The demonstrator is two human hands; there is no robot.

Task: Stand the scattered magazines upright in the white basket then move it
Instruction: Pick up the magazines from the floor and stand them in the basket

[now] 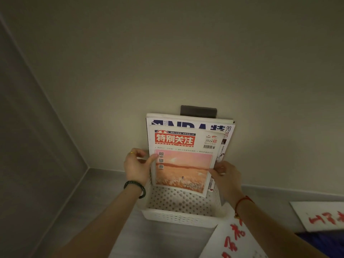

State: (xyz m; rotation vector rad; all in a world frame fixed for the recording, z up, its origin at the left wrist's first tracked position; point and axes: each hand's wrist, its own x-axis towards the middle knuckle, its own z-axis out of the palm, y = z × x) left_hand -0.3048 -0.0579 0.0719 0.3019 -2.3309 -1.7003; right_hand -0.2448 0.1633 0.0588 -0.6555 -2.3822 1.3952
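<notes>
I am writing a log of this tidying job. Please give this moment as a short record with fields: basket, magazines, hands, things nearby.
basket: white perforated plastic basket on the grey floor
front magazine: red-titled magazine with a pink sunset cover, upright, lower edge inside the basket
back magazine: larger blue-lettered NBA magazine, upright, behind the first
hands: left hand grips the red-titled magazine's left edge; right hand pinches its right edge
nearby: white paper sheets with red brush writing, right of the basket

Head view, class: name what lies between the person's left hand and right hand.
In the head view, the red-titled magazine stands between left hand and right hand, its foot in the white basket.
</notes>
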